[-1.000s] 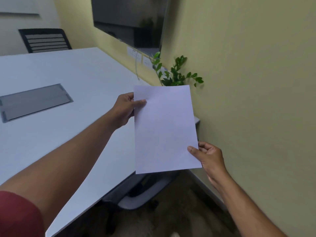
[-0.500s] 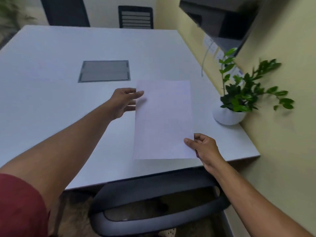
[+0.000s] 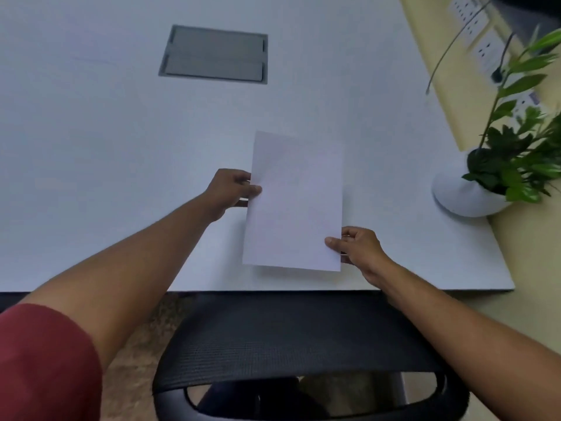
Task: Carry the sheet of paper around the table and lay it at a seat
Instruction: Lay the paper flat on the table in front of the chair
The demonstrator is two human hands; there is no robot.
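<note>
Sheet of paper [image 3: 296, 202] is now lowered over table [image 3: 121, 147] above chair [image 3: 288, 344], pinched by left hand [image 3: 230, 189] and right hand [image 3: 355, 246]; laying judged imminent.

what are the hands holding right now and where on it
Both hold the sheet of paper: the left hand pinches its left edge near the middle, and the right hand pinches its right edge near the bottom corner.
</note>
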